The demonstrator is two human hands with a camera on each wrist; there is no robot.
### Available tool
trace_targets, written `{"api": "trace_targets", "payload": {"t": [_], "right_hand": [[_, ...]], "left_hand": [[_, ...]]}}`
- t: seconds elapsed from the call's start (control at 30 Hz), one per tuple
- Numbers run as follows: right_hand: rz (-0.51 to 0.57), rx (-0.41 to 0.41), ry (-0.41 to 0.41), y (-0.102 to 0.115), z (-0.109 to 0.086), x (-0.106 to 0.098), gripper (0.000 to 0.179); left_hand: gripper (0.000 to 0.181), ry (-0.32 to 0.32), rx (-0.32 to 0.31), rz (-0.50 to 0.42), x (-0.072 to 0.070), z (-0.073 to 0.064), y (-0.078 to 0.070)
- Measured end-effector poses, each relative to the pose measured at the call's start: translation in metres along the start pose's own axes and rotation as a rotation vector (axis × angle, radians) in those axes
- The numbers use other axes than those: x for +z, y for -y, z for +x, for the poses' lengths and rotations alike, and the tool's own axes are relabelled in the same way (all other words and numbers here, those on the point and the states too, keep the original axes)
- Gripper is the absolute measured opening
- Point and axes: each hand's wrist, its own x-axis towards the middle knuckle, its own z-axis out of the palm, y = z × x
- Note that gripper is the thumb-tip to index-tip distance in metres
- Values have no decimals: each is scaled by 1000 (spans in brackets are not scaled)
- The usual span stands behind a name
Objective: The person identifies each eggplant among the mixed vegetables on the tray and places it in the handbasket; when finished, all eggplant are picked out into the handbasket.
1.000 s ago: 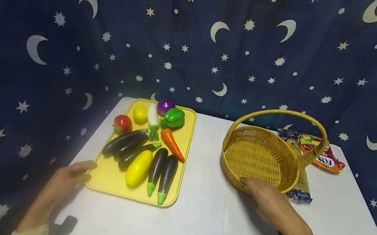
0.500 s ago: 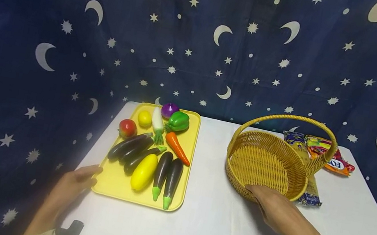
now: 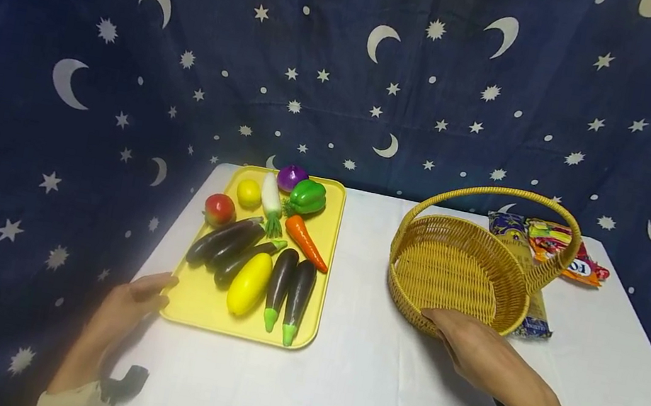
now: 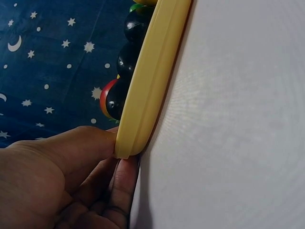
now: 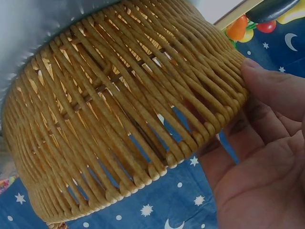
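Note:
My left hand (image 3: 121, 311) pinches the near left corner of a yellow tray (image 3: 194, 303). In the left wrist view the thumb lies at the rim of the tray (image 4: 148, 86) and the fingers reach underneath. Several eggplants (image 3: 281, 282), a long yellow fruit or vegetable (image 3: 250, 284), a carrot (image 3: 307, 243), a green bell pepper (image 3: 307, 197), a white radish (image 3: 271, 195), a purple onion-like vegetable (image 3: 291, 178), a lemon (image 3: 249, 194) and a red fruit (image 3: 220, 210) lie on it. My right hand (image 3: 478, 351) grips the near rim of a wicker basket (image 3: 449, 277) with a tall handle; the basket holds nothing.
Behind and right of the basket lie a blue and gold packet (image 3: 513, 238) and a red and orange snack bag (image 3: 580, 264). A white cloth (image 3: 341, 378) covers the table. The dark blue star-and-moon curtain (image 3: 350, 56) stands along the back and sides.
The head view shifts slightly. Both hands keep the same hold, and the tray and basket stay in place on the table.

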Motion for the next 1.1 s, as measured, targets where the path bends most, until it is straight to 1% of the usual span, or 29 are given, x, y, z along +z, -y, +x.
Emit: {"api": "trace_targets", "payload": {"t": [0.13, 0.27, 0.33, 0.37, 0.43, 0.53, 0.63, 0.73, 0.8, 0.9, 1.03, 1.1], "right_hand": [[8, -3, 10, 0, 1, -1, 35], [14, 16, 39, 1, 3, -4, 33], [7, 19, 39, 2, 5, -6, 35], [3, 17, 33, 3, 6, -7, 36], [-20, -2, -3, 4, 9, -9, 40], [-60, -57, -94, 9, 15, -12, 46], [-68, -129, -192, 18, 27, -13, 43], [-35, -204, -244, 33, 43, -13, 34], [-13, -248, -231, 45, 55, -10, 31], [-18, -307, -165, 65, 72, -3, 36], [-110, -387, -59, 87, 95, 16, 47], [-168, -427, -14, 95, 107, 28, 48]], "left_hand": [[56, -10, 21, -10, -1, 0, 0], [55, -16, 45, 9, -2, 1, 0], [55, -6, 42, 0, -3, 2, 0], [56, 2, 30, -9, -3, 2, 0], [57, 18, 12, -29, -4, 2, -1], [58, 25, -9, -44, -4, 4, -3], [57, 25, -6, -35, -4, 4, -3], [57, 33, -13, -50, -4, 2, -3], [57, 39, -28, -70, -5, 1, -3], [58, 25, -22, -55, -4, 2, -2], [57, 5, -4, -27, -3, 4, 1], [57, 7, -14, -29, -3, 4, 3]]}}
